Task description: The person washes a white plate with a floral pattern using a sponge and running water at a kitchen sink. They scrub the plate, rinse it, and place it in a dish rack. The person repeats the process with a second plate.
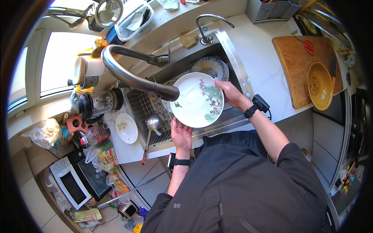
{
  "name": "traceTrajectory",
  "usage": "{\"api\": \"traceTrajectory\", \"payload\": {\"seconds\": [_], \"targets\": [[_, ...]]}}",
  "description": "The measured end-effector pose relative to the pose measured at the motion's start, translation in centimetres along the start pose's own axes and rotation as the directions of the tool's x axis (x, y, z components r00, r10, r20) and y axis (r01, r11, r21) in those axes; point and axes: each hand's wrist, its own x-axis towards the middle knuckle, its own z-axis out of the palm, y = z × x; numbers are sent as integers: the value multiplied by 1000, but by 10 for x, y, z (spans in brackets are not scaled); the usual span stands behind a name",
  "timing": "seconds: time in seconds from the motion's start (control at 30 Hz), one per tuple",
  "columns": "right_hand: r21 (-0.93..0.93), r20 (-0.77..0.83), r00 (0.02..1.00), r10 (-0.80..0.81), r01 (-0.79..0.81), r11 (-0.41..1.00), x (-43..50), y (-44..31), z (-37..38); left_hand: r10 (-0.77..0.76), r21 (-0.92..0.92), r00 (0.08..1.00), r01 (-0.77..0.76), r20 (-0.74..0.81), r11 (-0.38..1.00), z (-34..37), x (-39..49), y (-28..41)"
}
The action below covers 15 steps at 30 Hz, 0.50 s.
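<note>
Between both my hands I hold a white plate (pixel 189 102) with a floral pattern of pink blossoms and green leaves. My left hand (pixel 182 137) supports its near edge from below. My right hand (pixel 231 93) grips the right rim, thumb on top. The plate is over the steel sink (pixel 230 67), just right of the spout of a large curved faucet (pixel 140 78). Behind it, a blue-rimmed dish (pixel 208 65) lies in the basin, partly covered by the plate. A wire rack (pixel 140 106) spans the sink's left part, with a metal ladle (pixel 154 121) resting on it.
On the left counter are a small white dish (pixel 126 128), a glass blender jug (pixel 102 103) and a plastic bottle (pixel 94 136). At right, a wooden cutting board (pixel 291 67) holds red scissors (pixel 308 47), a cleaver (pixel 332 64) and a yellow bowl (pixel 320 86). A thinner faucet (pixel 206 38) stands behind the sink.
</note>
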Motion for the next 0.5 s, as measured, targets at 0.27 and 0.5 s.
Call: {"api": "traceTrajectory", "payload": {"seconds": [0.27,0.5], "targets": [[-34,31,999,-31,32,999,-8,-6,4,-8,4,1000,8,-1,1000,1,1,-4],[-29,68,996,-62,64,998,-18,-14,5,107,112,993,-102,-38,988,8,2,-3]]}}
